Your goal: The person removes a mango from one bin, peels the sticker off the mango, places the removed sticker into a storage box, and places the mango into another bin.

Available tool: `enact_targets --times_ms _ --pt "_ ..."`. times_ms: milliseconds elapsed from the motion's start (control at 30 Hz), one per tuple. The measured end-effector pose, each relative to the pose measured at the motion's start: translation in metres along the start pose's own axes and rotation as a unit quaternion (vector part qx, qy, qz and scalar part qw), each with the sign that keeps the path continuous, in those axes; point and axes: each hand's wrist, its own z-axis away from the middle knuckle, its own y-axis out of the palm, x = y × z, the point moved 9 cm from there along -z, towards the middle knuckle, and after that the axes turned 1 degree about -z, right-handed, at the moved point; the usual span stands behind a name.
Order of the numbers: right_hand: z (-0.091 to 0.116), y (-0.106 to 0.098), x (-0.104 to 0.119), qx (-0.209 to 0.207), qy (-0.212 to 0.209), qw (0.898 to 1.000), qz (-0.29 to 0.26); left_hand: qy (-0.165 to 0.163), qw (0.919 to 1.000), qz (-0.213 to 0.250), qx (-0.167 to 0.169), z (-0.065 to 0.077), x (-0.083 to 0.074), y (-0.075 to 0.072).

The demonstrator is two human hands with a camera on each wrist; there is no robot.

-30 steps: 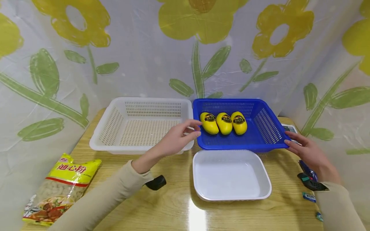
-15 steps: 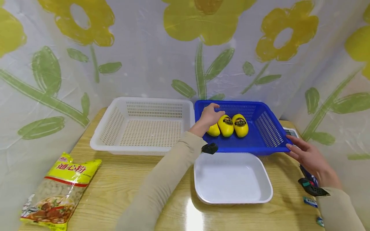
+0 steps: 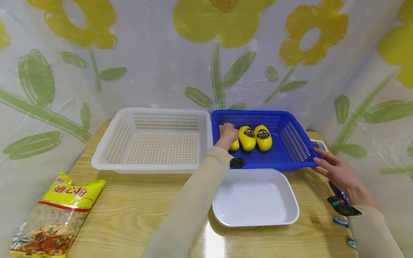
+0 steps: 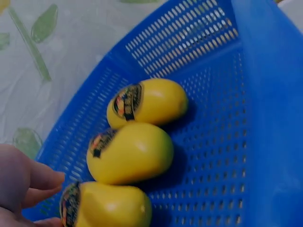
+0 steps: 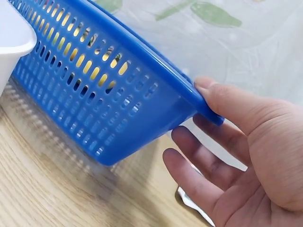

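Note:
In the head view, a blue basket (image 3: 287, 150) at the back right holds three yellow mangoes with dark labels. My left hand (image 3: 228, 133) reaches over the leftmost mango (image 3: 235, 145) and covers most of it. In the left wrist view, thumb and fingers (image 4: 40, 176) come around the labelled end of that mango (image 4: 113, 207); their contact is partly out of view. The middle mango (image 3: 247, 139) and the right mango (image 3: 263, 138) lie beside it. My right hand (image 3: 340, 173) pinches the basket's right front corner, thumb (image 5: 222, 97) on the rim and a finger below.
A white perforated basket (image 3: 151, 166) adjoins on the left. A white tub (image 3: 255, 200) stands before the blue basket. A yellow pasta bag (image 3: 58, 215) lies at the left. Small packets (image 3: 340, 221) lie by the right forearm, and a patterned curtain (image 3: 155, 79) hangs behind.
My left hand has moved right and forward from the basket's left rim, then down onto the leftmost mango. The right hand stays at the blue basket's corner.

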Motion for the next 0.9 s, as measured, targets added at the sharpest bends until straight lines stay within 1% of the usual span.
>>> enact_targets --times_ms 133,167,267,367,500,600,767,900 --pt "-0.001 -0.001 0.001 -0.004 0.001 1.000 0.007 0.028 0.9992 -0.028 0.007 -0.003 0.001 0.000" --pt "-0.002 -0.001 0.001 -0.005 0.001 1.000 0.007 0.030 0.9991 -0.029 0.008 -0.004 0.001 0.000" --pt "-0.001 -0.001 0.000 -0.008 0.002 1.000 0.008 0.037 0.9979 -0.053 0.004 -0.008 0.001 0.002" --pt "0.000 0.000 -0.001 -0.013 0.007 1.000 0.016 0.034 0.9975 -0.061 -0.003 -0.009 0.001 0.002" --pt "0.002 0.001 -0.002 -0.017 0.012 1.000 0.023 0.023 0.9977 -0.064 0.003 -0.010 0.004 0.004" --pt "0.002 0.000 -0.002 -0.021 0.017 0.999 0.031 0.021 0.9975 -0.067 0.006 -0.011 0.003 0.004" --pt "0.002 -0.001 -0.002 -0.029 0.029 0.998 0.048 0.026 0.9973 -0.069 0.002 -0.010 0.003 0.002" --pt "0.004 -0.001 -0.003 -0.030 0.036 0.998 0.048 0.031 0.9975 -0.062 -0.011 -0.008 0.002 0.001"
